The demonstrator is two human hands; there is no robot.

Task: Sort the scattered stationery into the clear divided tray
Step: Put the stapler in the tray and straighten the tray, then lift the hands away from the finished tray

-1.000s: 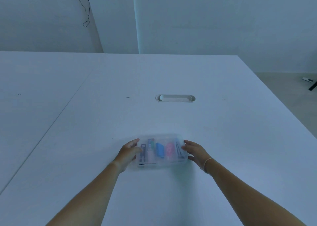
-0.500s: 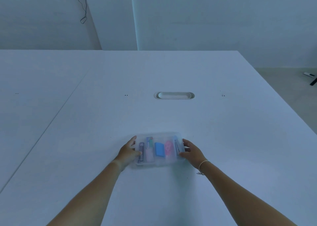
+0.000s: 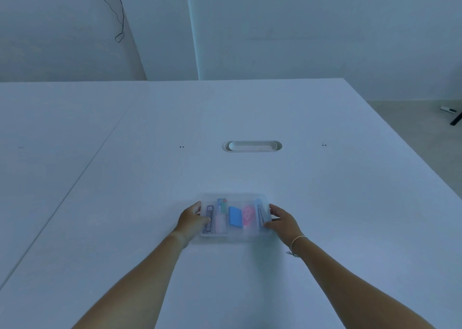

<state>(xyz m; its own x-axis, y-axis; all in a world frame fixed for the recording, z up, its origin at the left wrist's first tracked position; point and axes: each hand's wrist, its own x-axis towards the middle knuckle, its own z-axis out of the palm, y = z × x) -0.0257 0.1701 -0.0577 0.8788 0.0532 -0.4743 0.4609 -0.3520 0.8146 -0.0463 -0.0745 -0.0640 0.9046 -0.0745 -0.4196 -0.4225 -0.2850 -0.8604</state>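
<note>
Evidently light, thin-walled and slippery, the tray [image 3: 235, 197] is gripped at its short ends: left hand [image 3: 191, 220] and right hand [image 3: 282, 220], fingers curled against the walls.

The divided tray [image 3: 235, 198] is clear, slightly frosted plastic with smooth walls. It sits on a table [image 3: 250, 173] with a smooth, matt white top. The oval cable grommet [image 3: 252, 146] looks like smooth white plastic. A thin cord bracelet [image 3: 296, 241] circles the right wrist.

L hand [image 3: 191, 218] & R hand [image 3: 281, 220] grip tray [image 3: 235, 238] ends, near table's [image 3: 250, 103] front edge; stationery sorted inside, incl. blue eraser [image 3: 235, 217].
</note>
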